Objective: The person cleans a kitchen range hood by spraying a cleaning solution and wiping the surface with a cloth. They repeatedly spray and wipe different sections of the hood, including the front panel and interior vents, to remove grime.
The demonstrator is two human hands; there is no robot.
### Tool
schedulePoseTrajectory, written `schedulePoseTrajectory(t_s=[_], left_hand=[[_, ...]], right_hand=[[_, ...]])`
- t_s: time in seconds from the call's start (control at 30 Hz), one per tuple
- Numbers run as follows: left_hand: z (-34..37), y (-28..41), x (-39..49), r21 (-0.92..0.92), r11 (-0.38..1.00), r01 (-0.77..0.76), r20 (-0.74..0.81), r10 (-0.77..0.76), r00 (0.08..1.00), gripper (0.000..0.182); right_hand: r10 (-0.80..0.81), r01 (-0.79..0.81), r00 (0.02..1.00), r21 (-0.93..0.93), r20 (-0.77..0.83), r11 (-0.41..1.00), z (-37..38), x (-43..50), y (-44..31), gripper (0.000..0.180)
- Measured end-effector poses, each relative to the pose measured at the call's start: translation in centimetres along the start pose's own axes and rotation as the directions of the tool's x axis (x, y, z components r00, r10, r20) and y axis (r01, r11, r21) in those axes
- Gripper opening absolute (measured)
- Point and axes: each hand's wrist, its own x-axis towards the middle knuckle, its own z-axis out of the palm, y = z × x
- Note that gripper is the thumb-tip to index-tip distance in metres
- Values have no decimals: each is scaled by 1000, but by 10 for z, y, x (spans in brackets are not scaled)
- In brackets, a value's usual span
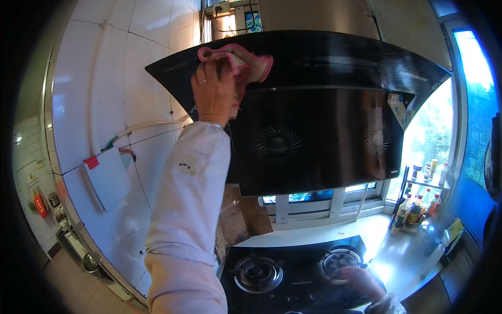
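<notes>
A cloth with pink edging (pixel 257 66) is bunched in my left hand (pixel 213 86), which wears a ring. I hold it against the upper left part of a black glass range hood (pixel 313 106). My left arm, in a pale sleeve (pixel 188 219), reaches up past the hood's left side. Low on the right, my right hand (pixel 361 279) is over or beside the right burner (pixel 340 263) of a black gas hob (pixel 302 298). Its fingers are blurred, and I cannot tell whether they touch the burner or hold anything.
Several bottles (pixel 415 210) stand on a metal rack (pixel 425 182) by the window (pixel 435 117). A left burner (pixel 259 274) sits under the hood. Cardboard (pixel 239 219) leans behind the hob. A white box (pixel 106 178) with a hose (pixel 153 125) is on the tiled left wall (pixel 106 74).
</notes>
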Motion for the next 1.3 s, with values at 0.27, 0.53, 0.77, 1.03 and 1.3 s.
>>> schedulePoseTrajectory(t_s=[0.27,0.53,0.77,1.03,1.3], left_hand=[[-19,-88,-17,-391,377,840,340,-788,512,22],[6,-15,7,-350,866,357,-56,-400,915,12],[2,20,-19,-234,927,293,226,-241,944,33],[37,-118,-56,-756,-57,653,539,-619,570,12],[18,23,-37,-324,774,543,392,-413,822,17]], right_hand=[[-209,204,960,46,187,978,-45,45,55,34],[-136,138,978,-3,161,990,-43,48,58,30],[-173,173,972,14,155,985,-52,59,74,28],[-312,340,931,-143,189,929,-31,42,46,27],[-309,347,931,-208,193,915,-41,47,63,25]])
